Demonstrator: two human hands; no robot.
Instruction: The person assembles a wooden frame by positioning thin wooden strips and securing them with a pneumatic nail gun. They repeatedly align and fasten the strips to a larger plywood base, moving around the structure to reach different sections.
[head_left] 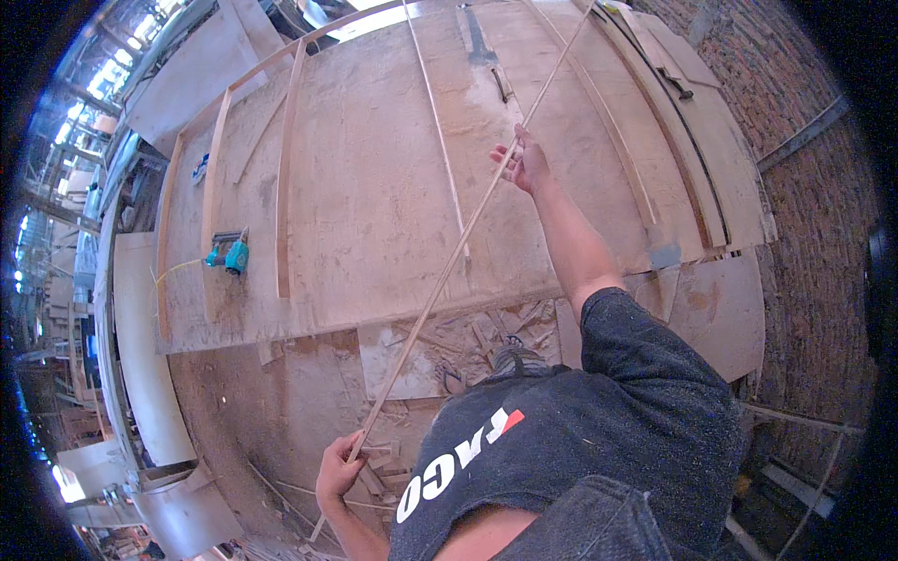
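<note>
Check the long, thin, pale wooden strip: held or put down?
Held: left hand grips the strip, right hand touches it farther along.

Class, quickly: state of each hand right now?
Left hand: closed, holding the long wooden strip.
Right hand: fingers partly open at the strip; grip cannot be told.

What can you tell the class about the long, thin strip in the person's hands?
The strip is slender and pale tan, apparently wood. It slants from lower left to upper right in the picture, crossing over the worktable; contact there is unclear. The left hand is closed around its lower part; farther up, it passes across the loosely open right hand.
</note>
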